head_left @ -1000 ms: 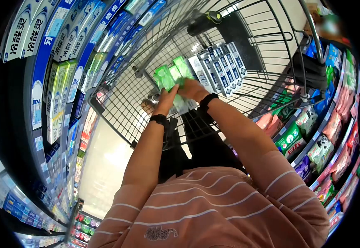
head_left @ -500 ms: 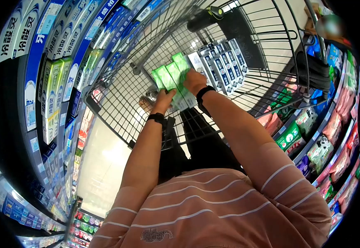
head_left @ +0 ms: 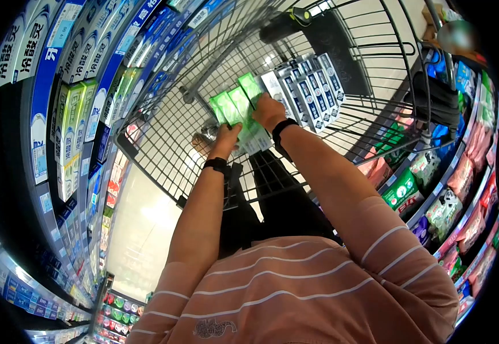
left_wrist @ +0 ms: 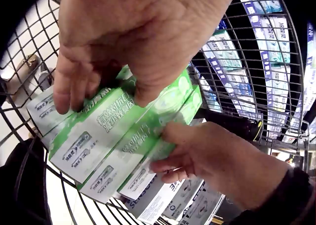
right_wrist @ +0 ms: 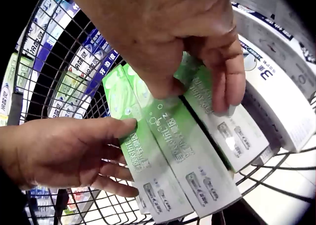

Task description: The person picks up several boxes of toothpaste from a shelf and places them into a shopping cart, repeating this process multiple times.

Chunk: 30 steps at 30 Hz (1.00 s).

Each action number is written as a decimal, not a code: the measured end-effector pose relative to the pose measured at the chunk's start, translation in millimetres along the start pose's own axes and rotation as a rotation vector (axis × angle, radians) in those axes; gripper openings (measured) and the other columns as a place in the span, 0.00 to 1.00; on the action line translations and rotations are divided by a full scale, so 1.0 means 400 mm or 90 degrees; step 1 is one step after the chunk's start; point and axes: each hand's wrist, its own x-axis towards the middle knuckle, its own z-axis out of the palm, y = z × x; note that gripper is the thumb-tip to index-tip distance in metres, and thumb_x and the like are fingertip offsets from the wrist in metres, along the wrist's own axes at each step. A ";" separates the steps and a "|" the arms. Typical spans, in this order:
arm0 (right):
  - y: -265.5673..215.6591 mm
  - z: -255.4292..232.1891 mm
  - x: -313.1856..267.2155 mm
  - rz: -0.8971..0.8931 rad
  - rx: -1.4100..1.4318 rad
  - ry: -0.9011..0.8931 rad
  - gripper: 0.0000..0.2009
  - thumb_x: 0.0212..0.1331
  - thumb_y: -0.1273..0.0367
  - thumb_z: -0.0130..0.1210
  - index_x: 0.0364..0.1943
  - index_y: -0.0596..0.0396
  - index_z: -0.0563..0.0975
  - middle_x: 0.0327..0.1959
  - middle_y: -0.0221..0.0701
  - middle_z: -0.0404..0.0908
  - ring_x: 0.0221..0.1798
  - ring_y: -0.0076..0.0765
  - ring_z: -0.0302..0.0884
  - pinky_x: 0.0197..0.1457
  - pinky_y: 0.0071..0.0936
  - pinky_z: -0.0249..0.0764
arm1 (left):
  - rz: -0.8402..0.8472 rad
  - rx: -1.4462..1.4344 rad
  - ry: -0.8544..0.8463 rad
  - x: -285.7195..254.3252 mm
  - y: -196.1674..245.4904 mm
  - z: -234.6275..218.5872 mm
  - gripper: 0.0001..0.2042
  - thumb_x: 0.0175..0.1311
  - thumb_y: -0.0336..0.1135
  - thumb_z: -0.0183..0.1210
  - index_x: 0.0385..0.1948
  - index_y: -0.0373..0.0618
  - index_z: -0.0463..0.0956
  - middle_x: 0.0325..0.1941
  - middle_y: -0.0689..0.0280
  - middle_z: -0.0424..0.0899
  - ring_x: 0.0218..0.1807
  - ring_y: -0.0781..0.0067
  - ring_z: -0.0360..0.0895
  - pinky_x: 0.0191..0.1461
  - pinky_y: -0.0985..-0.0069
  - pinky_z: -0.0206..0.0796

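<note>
Several green-and-white toothpaste boxes lie side by side in the wire shopping cart. My left hand grips the left end of this row. In the right wrist view, the left thumb lies over the top of the outer box, with the fingers down its side. My right hand pinches the rightmost green box between thumb and fingers. A narrow dark gap separates that box from the middle one. Dark bands circle both wrists.
White-and-blue boxes stand stacked in the cart, just right of the green ones. Shelves of toothpaste rise on the left. Soft packs fill shelves on the right. A black panel forms part of the cart's far side.
My hands have drawn apart, the left down and the right toward the rightmost green box. The green boxes now show as a more spread row.
</note>
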 end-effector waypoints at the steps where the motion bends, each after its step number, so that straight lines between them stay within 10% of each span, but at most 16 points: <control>1: 0.001 0.010 0.003 -0.010 0.012 0.017 0.26 0.53 0.57 0.65 0.50 0.62 0.72 0.45 0.44 0.84 0.47 0.48 0.85 0.49 0.38 0.81 | 0.001 -0.001 0.002 0.001 -0.001 0.001 0.36 0.66 0.55 0.55 0.64 0.32 0.61 0.59 0.47 0.73 0.57 0.53 0.76 0.54 0.63 0.76; 19: 0.086 -0.036 -0.036 0.009 -0.096 -0.054 0.21 0.60 0.61 0.55 0.52 0.62 0.77 0.53 0.44 0.82 0.51 0.45 0.84 0.49 0.35 0.81 | 0.084 0.135 0.068 0.081 -0.050 0.061 0.39 0.62 0.54 0.56 0.67 0.30 0.60 0.63 0.39 0.72 0.62 0.42 0.73 0.64 0.59 0.65; 23: 0.088 -0.059 -0.037 0.010 -0.041 -0.093 0.16 0.61 0.63 0.52 0.46 0.55 0.83 0.53 0.44 0.82 0.53 0.48 0.83 0.52 0.39 0.80 | 0.255 0.148 0.329 0.095 -0.057 0.032 0.32 0.63 0.50 0.58 0.57 0.27 0.66 0.56 0.37 0.74 0.58 0.38 0.73 0.63 0.56 0.65; 26: 0.086 -0.063 -0.032 0.044 0.056 -0.113 0.17 0.61 0.62 0.49 0.47 0.56 0.82 0.54 0.47 0.81 0.56 0.51 0.81 0.57 0.42 0.77 | 0.147 0.216 0.433 0.124 -0.073 -0.033 0.35 0.64 0.53 0.56 0.63 0.30 0.63 0.61 0.39 0.72 0.63 0.41 0.70 0.64 0.59 0.65; 30: 0.076 -0.072 -0.047 0.048 0.058 -0.090 0.20 0.61 0.62 0.47 0.51 0.59 0.79 0.55 0.49 0.80 0.60 0.53 0.78 0.61 0.43 0.74 | -0.076 0.011 0.037 0.124 -0.086 -0.057 0.40 0.65 0.57 0.52 0.69 0.32 0.56 0.64 0.44 0.69 0.62 0.46 0.71 0.58 0.59 0.70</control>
